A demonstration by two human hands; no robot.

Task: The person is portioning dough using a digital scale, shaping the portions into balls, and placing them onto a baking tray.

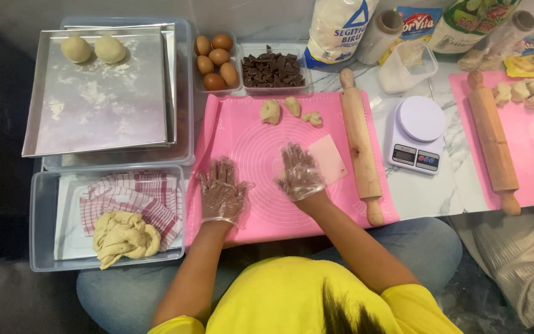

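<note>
Two gloved hands flat on pink mat [242,139].
Left hand [222,193] spread; right hand [300,173] spread beside scraper [330,158]; three dough pieces [271,111], two rolling pins [361,145], five eggs [216,62].

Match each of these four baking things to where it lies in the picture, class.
Things:
1. two dough balls
2. eggs
3. chocolate chunks
4. big dough lump

Places:
A. on the checked cloth in a clear tub
B. on the floured metal tray
C. in the container just left of the chocolate
D. in the container right of the eggs

Pairs: 1-B, 2-C, 3-D, 4-A
</note>
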